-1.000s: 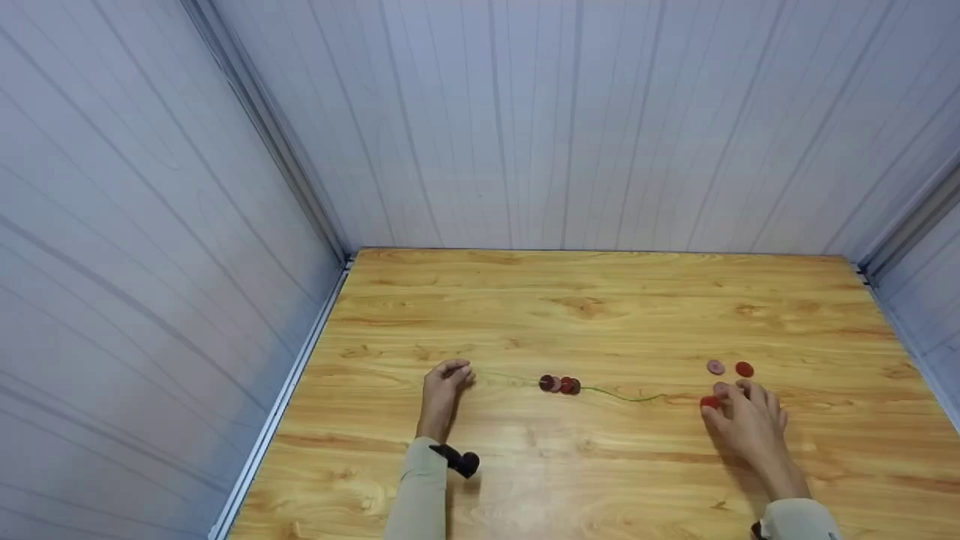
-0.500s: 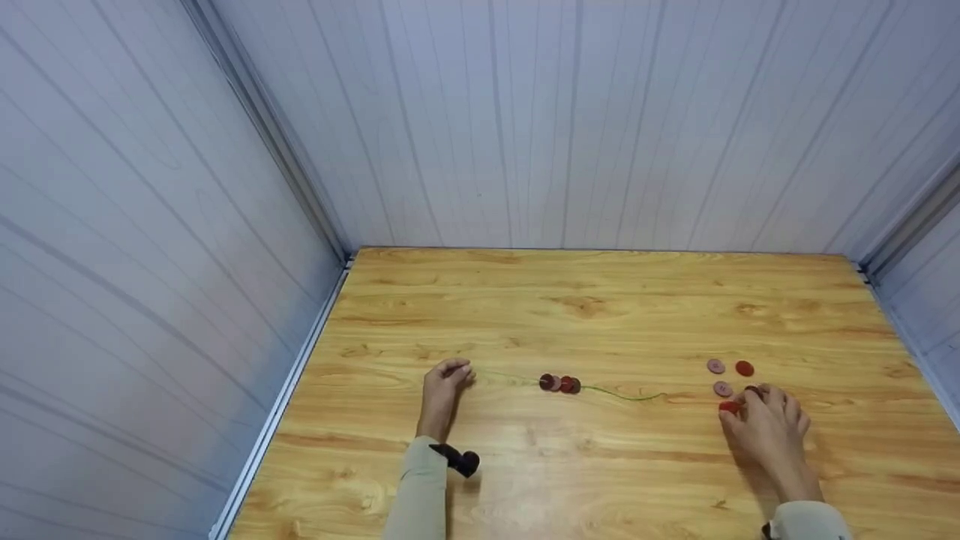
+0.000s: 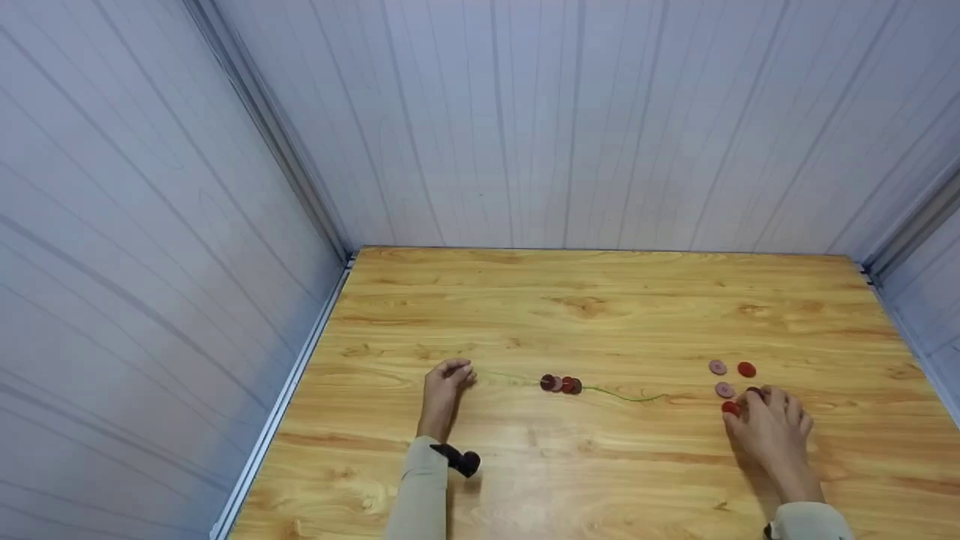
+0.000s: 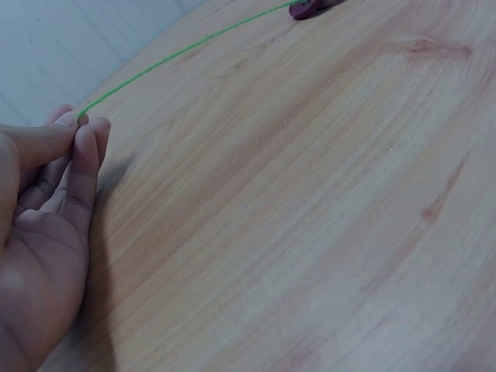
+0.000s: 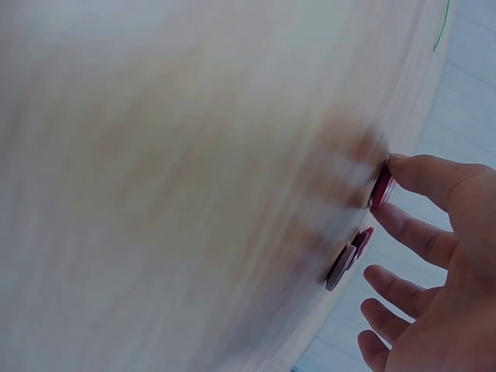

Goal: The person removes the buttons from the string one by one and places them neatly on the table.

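Note:
My left hand (image 3: pixel 444 397) pinches one end of a thin green string (image 4: pixel 186 50) between thumb and finger. The string runs right through a row of overlapping dark red, pink and red buttons (image 3: pixel 556 384), and its free end (image 3: pixel 637 400) trails on the table. At the right, my right hand (image 3: pixel 772 431) holds a red button (image 5: pixel 382 184) between thumb and index finger, close to the tabletop. A dark red button (image 3: pixel 754 390) is partly hidden by its fingers. Two pink buttons, one farther back (image 3: pixel 718 367) and one nearer (image 3: pixel 724 390), lie beside another red button (image 3: pixel 746 369).
The wood-grain table (image 3: pixel 585 330) is bounded by a pale panelled wall (image 3: pixel 525 127) at the back and others at the sides. A black wrist device (image 3: pixel 459 460) sticks out from the left sleeve (image 3: pixel 420 487).
My right hand has moved a little to the right with the red button, uncovering the nearer pink button. The left hand and the strung buttons have stayed in place.

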A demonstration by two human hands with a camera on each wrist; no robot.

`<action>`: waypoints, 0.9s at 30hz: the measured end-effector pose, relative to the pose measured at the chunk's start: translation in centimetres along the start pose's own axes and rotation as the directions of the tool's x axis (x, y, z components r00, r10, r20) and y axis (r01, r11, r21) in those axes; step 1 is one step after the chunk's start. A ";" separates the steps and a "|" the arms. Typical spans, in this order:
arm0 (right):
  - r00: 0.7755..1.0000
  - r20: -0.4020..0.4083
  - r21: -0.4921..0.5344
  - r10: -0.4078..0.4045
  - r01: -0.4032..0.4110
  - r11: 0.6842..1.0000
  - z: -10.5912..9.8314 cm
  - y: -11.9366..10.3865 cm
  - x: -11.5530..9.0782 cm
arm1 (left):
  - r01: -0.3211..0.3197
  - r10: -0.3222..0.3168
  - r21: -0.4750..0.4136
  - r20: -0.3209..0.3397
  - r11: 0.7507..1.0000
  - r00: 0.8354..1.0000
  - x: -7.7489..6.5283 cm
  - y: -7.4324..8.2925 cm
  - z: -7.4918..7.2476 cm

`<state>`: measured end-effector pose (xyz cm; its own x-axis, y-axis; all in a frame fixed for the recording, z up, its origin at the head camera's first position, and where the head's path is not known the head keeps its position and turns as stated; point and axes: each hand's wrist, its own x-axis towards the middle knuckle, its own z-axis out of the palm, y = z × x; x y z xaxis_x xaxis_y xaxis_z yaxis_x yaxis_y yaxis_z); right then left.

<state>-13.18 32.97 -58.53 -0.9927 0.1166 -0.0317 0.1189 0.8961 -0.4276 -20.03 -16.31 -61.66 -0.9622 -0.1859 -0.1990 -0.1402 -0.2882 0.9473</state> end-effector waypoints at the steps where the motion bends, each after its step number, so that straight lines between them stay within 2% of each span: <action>1: 1.000 -0.004 0.003 -0.008 0.008 1.000 0.0 0.0 0.0 | 0.013 -0.013 0.000 -0.007 1.000 1.000 0.0 0.0 0.0; 4: 1.000 -0.013 0.005 -0.017 0.017 1.000 0.1 0.0 0.0 | 0.035 -0.035 0.005 -0.021 0.999 0.999 0.1 0.0 0.0; 13: 0.999 -0.020 0.029 -0.032 0.032 0.999 -0.2 -0.8 0.2 | 0.038 -0.038 0.000 -0.022 0.999 0.999 0.1 0.0 0.0; 22: 0.993 -0.078 0.092 -0.088 0.095 0.991 -0.1 -3.1 0.8 | -0.014 0.014 0.022 0.002 1.000 1.000 0.2 -0.2 -0.1; 27: 0.990 -0.069 0.113 -0.126 0.133 0.985 0.1 -4.5 1.3 | 0.009 -0.008 0.031 -0.009 0.999 1.000 0.1 0.1 0.1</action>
<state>-15.02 29.10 -56.73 -0.9958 0.0321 0.0853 -0.0178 0.8495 -0.5273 -20.17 -16.25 -61.58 -0.9589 -0.1920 -0.2091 -0.1556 -0.2606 0.9528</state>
